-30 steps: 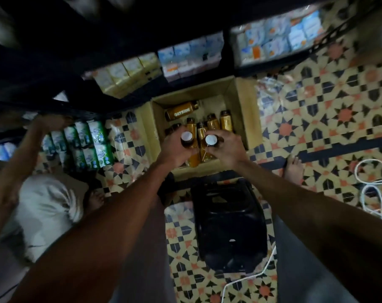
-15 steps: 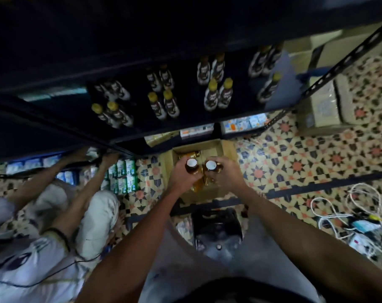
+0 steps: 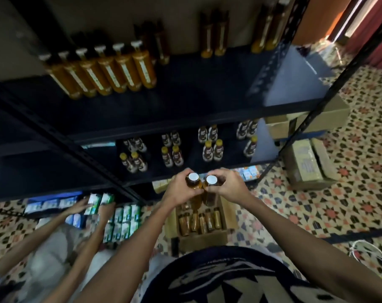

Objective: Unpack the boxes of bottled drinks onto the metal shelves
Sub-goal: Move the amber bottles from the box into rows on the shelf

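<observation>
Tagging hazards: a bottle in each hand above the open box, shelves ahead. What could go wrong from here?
1. Left hand and right hand each grip one bottle near the top, left bottle touching right bottle; a slip could drop either into the box.
2. The bottle row on the top shelf stands tightly packed; a nudge may topple it.
3. Another person's hands work low on the left; a sidestep risks a bump.

One head-worn wide-angle view, facing forward and steeply down, metal shelves (image 3: 185,101) close ahead, tiled floor (image 3: 317,204) below
</observation>
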The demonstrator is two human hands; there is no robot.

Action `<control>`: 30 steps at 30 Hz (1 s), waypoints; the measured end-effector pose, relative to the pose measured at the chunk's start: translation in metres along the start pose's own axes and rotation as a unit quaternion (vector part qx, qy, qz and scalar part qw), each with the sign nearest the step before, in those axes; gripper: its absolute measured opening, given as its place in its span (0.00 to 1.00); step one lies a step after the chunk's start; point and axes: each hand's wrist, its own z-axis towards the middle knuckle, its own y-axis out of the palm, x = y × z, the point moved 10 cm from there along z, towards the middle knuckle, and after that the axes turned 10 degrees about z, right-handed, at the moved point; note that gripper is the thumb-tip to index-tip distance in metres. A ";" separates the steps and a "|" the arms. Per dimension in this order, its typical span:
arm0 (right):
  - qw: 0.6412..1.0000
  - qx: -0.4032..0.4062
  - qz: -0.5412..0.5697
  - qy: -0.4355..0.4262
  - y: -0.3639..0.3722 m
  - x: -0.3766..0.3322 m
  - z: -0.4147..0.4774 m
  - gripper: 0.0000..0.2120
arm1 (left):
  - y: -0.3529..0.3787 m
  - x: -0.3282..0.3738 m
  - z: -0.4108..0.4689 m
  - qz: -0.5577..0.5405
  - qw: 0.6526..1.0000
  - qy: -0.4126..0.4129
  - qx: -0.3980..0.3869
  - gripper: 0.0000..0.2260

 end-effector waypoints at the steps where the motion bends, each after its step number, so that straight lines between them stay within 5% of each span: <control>1: 1.000 0.003 -0.001 -0.003 -0.006 -0.007 0.003 0.24 | -0.010 0.009 0.001 0.008 1.000 0.011 0.006 0.19; 20: 0.980 0.023 -0.072 -0.182 -0.106 -0.197 0.073 0.22 | -0.194 0.132 0.029 0.064 0.972 0.148 0.172 0.19; 30: 0.971 0.110 -0.056 -0.206 -0.156 -0.255 0.120 0.23 | -0.259 0.179 0.062 0.032 0.961 0.161 0.221 0.21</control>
